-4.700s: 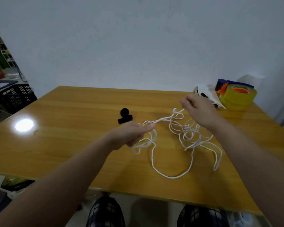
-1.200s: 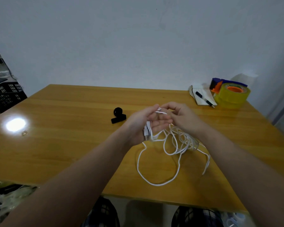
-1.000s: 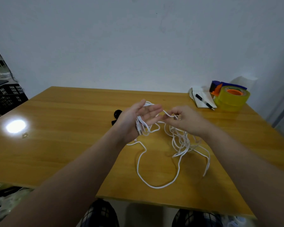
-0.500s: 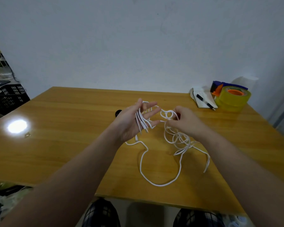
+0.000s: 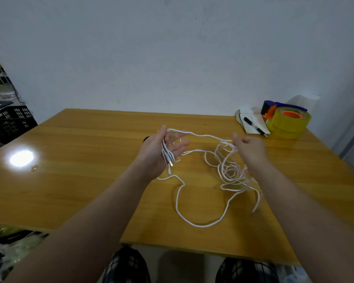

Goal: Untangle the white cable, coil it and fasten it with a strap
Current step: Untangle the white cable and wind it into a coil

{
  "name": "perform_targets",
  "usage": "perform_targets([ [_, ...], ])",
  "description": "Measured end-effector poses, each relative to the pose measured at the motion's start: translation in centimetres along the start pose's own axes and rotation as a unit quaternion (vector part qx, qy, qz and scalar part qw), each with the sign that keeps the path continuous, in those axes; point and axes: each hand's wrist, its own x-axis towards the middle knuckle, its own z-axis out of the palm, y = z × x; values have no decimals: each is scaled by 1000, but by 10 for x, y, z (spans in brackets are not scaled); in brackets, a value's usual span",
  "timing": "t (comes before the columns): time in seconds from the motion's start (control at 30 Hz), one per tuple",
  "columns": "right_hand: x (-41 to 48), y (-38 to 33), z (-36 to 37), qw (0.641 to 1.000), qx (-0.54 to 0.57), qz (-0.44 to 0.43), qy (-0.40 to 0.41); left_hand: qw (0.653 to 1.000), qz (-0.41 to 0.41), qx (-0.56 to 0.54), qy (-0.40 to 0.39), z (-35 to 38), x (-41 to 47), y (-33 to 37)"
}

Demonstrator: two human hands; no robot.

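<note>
— Table [image 5: 80,160], wooden; cable [image 5: 230,176] mostly tangled at right-centre, one span running left-right between hands.
— Fingers?
— Left hand [image 5: 161,152] spread flat, turns across palm, plug [image 5: 171,164] pointing near. Right hand [image 5: 249,152] pinches the span. Recommend feeding slack gradually, laying even turns.

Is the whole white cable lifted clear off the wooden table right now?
No, a long loop of the thin white cable lies flat on the yellow wooden table.

table [image 5: 80,160]: tape roll [image 5: 288,124] far-R corner | pen [image 5: 253,127] on notebook [image 5: 251,119] beside | crate [image 5: 10,121] far L
</note>
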Motion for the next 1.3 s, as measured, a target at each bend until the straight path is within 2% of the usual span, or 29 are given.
perform_targets([
  [0.07,4,11,6,987,-157,-43,-7,1000,12,-12,8,4,0,-6],
  [0.13,4,15,12,956,-280,-57,-66,998,12,-57,10,8,1,-11],
  [0.23,-2,17,14,903,-377,-160,-126,1000,1,13,22,6,6,-13],
  [0.3,-12,16,8,886,-381,-225,-137,997,-15,67,28,0,9,-13],
  [0.4,-19,18,2,865,-394,-279,-136,996,-58,73,-13,-2,7,-11],
  [0.53,-10,35,1,907,-265,-300,-133,995,-74,-5,-73,5,0,-12],
  [0.63,-6,40,3,912,-217,-326,-124,982,-80,-70,-159,17,-7,-8],
  [0.7,-11,35,5,905,-212,-347,-123,977,-75,-85,-178,26,-10,-5],
  [0.83,-22,29,13,879,-315,-354,-57,979,-52,-77,-183,50,-19,0],
  [0.9,-27,18,23,842,-431,-309,-98,979,-48,-70,-185,60,-18,-4],
  [0.93,-29,10,29,804,-493,-298,-143,979,-48,-68,-186,64,-16,-6],
  [1.03,-41,-7,45,709,-589,-328,-206,984,-22,5,-174,66,0,-18],
  [1.13,-52,-11,48,656,-599,-409,-207,986,34,131,-97,56,20,-19],
  [1.23,-56,-15,39,647,-576,-452,-214,956,95,275,-39,34,35,-16],
  [1.3,-48,-10,27,675,-549,-450,-201,915,148,376,-8,20,37,-12],
])
